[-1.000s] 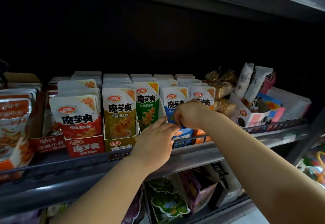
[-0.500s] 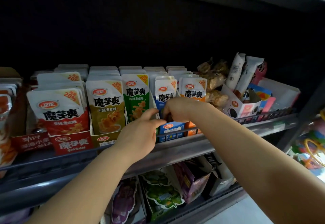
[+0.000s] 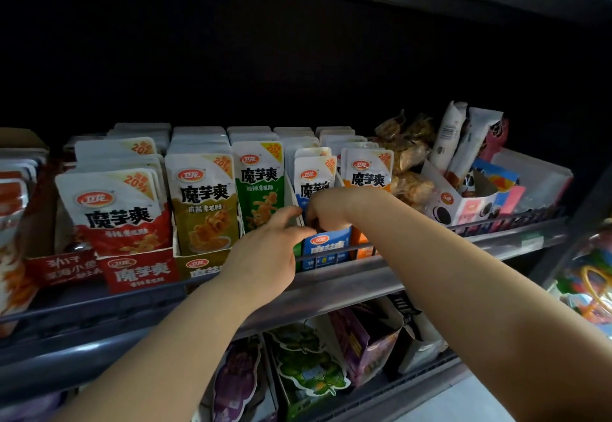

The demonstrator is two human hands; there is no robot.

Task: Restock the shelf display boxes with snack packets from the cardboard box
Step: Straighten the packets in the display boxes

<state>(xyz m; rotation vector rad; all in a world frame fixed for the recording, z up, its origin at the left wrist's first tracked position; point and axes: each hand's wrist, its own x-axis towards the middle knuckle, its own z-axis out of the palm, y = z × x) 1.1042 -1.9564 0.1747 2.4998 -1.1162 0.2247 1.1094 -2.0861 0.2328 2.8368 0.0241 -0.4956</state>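
Note:
A row of display boxes holds upright snack packets on the shelf: red (image 3: 119,213), yellow-brown (image 3: 203,196), green (image 3: 260,186), blue (image 3: 314,170) and orange (image 3: 367,170). My right hand (image 3: 328,209) curls over the front blue packets inside the blue display box (image 3: 326,247) and grips them. My left hand (image 3: 265,256) reaches in from below with its fingers stretched out. Its fingertips touch the white left wall of the blue box, between the green and blue rows. The cardboard box is out of view.
A grey wire rail (image 3: 414,246) runs along the shelf front. At the right stand a cookie carton (image 3: 463,206), bagged snacks (image 3: 410,156) and a white tray (image 3: 543,176). Below sit a purple box (image 3: 361,342) and grape gummy packs (image 3: 308,368).
My right hand has sunk lower onto the front blue packets. My left hand has slid right, up to the blue box's wall. The view has shifted slightly.

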